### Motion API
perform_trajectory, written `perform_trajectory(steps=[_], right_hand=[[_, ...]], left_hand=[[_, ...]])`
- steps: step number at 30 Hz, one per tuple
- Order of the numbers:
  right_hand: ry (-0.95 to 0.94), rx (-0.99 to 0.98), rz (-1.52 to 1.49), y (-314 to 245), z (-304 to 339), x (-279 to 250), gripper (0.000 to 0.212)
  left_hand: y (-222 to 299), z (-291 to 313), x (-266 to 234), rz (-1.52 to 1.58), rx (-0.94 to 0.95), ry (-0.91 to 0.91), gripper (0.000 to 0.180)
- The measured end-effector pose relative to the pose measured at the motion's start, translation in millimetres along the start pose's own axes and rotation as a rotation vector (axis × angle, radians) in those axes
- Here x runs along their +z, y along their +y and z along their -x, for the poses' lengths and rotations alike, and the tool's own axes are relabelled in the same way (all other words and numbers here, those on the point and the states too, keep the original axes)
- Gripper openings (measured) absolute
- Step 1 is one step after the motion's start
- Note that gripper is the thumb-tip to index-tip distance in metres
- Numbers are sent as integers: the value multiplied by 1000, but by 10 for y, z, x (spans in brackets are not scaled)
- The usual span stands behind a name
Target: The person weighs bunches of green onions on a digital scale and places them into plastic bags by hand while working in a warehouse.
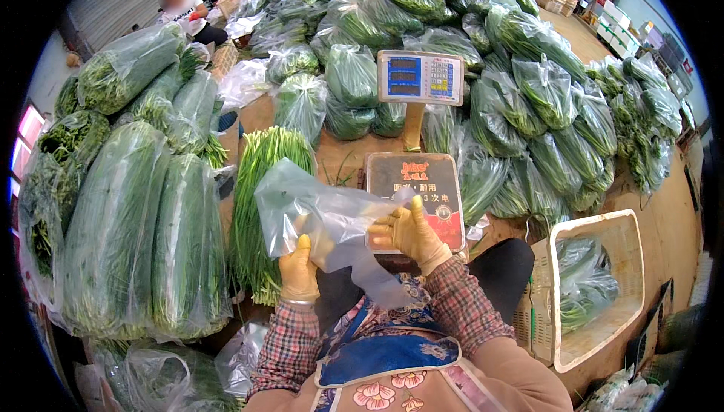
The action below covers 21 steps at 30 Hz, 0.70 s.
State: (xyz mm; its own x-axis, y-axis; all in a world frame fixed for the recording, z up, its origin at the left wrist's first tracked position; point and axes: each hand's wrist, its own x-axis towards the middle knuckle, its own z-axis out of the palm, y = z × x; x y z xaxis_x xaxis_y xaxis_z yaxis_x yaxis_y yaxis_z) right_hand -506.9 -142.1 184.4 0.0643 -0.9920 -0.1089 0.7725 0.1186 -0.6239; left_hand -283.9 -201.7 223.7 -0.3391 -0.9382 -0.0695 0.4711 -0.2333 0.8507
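My left hand [300, 269], in a yellowish glove, grips a clear plastic bag [283, 204], its thumb raised and its fingers behind or inside the film. The bag stretches across toward my right hand [413, 237], gloved alike, whose fingers are spread with the thumb up. Film touches that hand near the thumb. Just beyond the left hand lies a loose bundle of long green leafy stalks [264, 216], like garlic chives. Behind my right hand stands a weighing scale [413, 167] with a dark, worn platform and a raised display [420, 78].
Bagged greens [117, 223] are stacked at the left. A large heap of bagged greens [422, 4] fills the far side. On the right, a cream plastic crate [637, 291] lies tipped, with bagged greens inside. Another person [181, 8] sits at the far left.
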Motion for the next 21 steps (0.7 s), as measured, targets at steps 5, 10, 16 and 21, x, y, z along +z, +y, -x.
perform_trajectory(steps=[5, 10, 16, 21], right_hand=[[139, 106, 171, 187, 17, 178, 40], [444, -113, 298, 243, 27, -29, 23], [766, -412, 273, -114, 202, -237, 27], [551, -547, 286, -263, 274, 70, 11]], left_hand=[[-77, 126, -194, -270, -118, 54, 36], [-175, 201, -156, -150, 58, 15, 35], [370, 49, -284, -425, 162, 259, 18], [430, 38, 207, -616, 601, -26, 14]])
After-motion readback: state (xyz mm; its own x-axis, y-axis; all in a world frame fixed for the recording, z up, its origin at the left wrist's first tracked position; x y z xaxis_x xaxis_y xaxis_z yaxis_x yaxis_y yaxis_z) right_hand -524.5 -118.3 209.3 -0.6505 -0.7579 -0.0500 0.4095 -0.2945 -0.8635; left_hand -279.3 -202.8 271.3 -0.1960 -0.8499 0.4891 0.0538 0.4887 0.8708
